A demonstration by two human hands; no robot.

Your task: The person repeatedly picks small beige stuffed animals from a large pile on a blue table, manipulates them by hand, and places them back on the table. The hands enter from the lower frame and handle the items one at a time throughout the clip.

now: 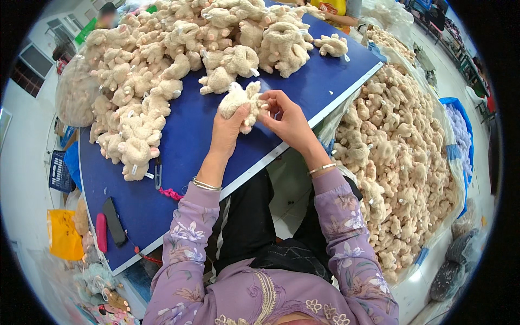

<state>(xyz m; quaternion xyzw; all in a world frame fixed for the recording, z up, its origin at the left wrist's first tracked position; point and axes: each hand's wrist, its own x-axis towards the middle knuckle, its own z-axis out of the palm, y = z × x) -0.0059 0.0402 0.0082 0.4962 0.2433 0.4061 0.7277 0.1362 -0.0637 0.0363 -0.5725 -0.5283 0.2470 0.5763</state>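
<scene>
A small cream plush toy [236, 99] is held up over the near edge of the blue table [206, 135]. My left hand [230, 123] wraps round its left side, the thumb pressed on the fleece. With thumb and fingers pinched, my right hand [286, 118] grips a small limb on the toy's right side. Just beyond my hands lie more toys of the same kind, part of a large heap [179, 43] with white tags. One single toy [331, 45] lies apart at the far right of the table.
A big open sack [395, 162] of similar toys stands right of the table. Thread snips [158, 174] with a pink cord lie on the left, near a pink case [101, 232] and a dark strip [114, 222]. A person in yellow [338, 8] is across the table.
</scene>
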